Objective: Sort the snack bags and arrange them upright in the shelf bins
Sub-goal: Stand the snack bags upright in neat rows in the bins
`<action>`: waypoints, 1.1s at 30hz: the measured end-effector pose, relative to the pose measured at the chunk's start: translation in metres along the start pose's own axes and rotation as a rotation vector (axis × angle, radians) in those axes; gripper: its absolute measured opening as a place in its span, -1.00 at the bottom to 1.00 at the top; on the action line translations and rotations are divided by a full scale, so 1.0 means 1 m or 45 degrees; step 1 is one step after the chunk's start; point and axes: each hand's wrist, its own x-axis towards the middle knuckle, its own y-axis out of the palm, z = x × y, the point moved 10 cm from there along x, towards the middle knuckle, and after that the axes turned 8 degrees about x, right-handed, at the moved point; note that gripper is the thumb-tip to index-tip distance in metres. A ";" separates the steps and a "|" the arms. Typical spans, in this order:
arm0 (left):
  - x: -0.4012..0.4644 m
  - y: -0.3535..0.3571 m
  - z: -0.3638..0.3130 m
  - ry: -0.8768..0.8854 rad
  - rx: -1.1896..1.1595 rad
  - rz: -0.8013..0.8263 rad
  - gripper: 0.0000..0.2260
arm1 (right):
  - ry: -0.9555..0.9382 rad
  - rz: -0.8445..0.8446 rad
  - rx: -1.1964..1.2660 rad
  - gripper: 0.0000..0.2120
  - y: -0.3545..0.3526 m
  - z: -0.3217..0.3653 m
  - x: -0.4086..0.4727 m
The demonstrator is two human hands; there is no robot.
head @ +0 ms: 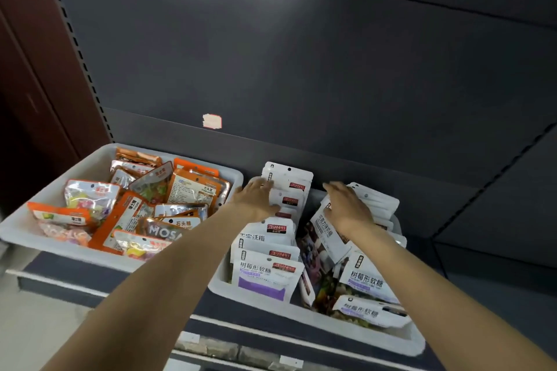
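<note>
- Snack bags in white packaging [272, 253] stand in a row in the right-hand bin [301, 315]; the row runs from just under the left hand toward the person.
- Left hand [256, 197] rests flat against the far bags of that row, its fingers straight and spread on their faces, gripping nothing.
- Right hand [346, 205] lies just to the right of the left hand, on a second stack of white bags [378, 202] that leans backward; its fingers look fairly straight on the stack, though whether any curl round a bag cannot be told.
- Below the right hand, nearer the person, more white bags with purple print [367, 281] lie tilted and loose, some flat on colourful ones.
- Well to the left of the left hand, a second white bin [99, 163] holds a jumble of orange and clear candy bags [126, 214], lying at all angles.
- Both bins sit side by side on a dark shelf [168, 289].
- Beyond the hands rises the dark back panel [301, 54], with a torn pale sticker [212, 121] above the left hand.
</note>
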 end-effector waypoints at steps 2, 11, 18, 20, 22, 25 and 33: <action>0.002 0.005 0.004 -0.052 -0.062 -0.032 -0.40 | -0.084 0.026 0.125 -0.43 0.003 0.010 0.008; 0.008 -0.006 0.014 -0.132 -0.421 -0.198 -0.27 | 0.106 0.032 0.618 -0.46 0.015 0.023 0.058; -0.017 -0.027 0.031 -0.048 -0.712 -0.293 -0.39 | -0.239 0.152 0.515 -0.79 0.012 0.053 0.023; -0.034 -0.023 0.029 -0.006 -0.701 -0.203 -0.57 | -0.265 0.267 0.496 -0.75 0.019 0.054 0.008; -0.049 -0.022 0.027 -0.012 -0.560 -0.169 -0.67 | -0.237 0.219 0.493 -0.74 0.018 0.048 0.005; -0.054 -0.022 0.019 0.001 -0.143 -0.191 -0.56 | -0.178 -0.036 0.458 -0.78 0.005 0.034 0.013; -0.059 -0.012 0.015 0.113 -0.315 -0.134 -0.66 | -0.094 -0.272 0.508 -0.81 -0.017 0.013 0.026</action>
